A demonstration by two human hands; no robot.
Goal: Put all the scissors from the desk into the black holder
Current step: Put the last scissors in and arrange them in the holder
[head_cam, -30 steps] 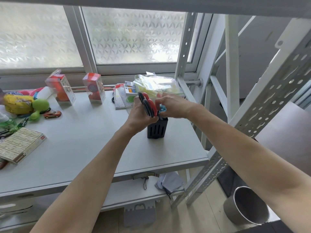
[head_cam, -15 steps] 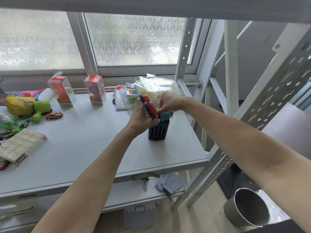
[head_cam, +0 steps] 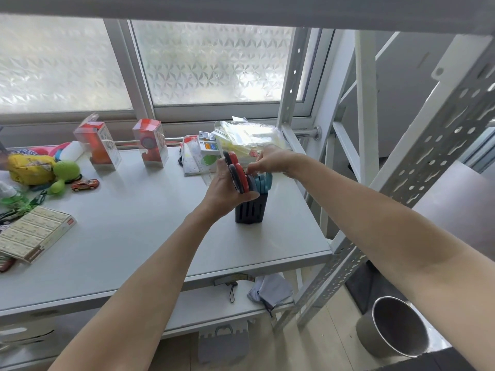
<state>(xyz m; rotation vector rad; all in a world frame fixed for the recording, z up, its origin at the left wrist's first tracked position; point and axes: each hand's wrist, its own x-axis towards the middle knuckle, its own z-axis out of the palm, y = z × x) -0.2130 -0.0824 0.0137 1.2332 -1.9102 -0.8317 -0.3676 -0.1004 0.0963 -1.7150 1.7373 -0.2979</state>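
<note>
The black slotted holder (head_cam: 251, 211) stands upright on the grey desk (head_cam: 134, 236), right of centre. Blue-handled scissors (head_cam: 263, 181) stick up out of it. My left hand (head_cam: 225, 191) grips red-and-black-handled scissors (head_cam: 235, 171) right at the holder's left top edge, handles up. My right hand (head_cam: 270, 160) hovers just above the blue handles, fingertips pinched at a dark handle beside them; what exactly it grips is hard to make out.
At the desk's back are two clear toy boxes (head_cam: 151, 141), a stack of plastic bags (head_cam: 246, 137) and stationery. A green plush (head_cam: 65, 172), toy car (head_cam: 85, 184) and flat carton (head_cam: 34, 238) lie left. A perforated shelf post (head_cam: 401, 183) rises right; a steel bin (head_cam: 399, 326) sits below.
My left hand lowered the red-and-black scissors toward the holder's top. My right hand lifted off slightly, uncovering the blue handles in the holder.
</note>
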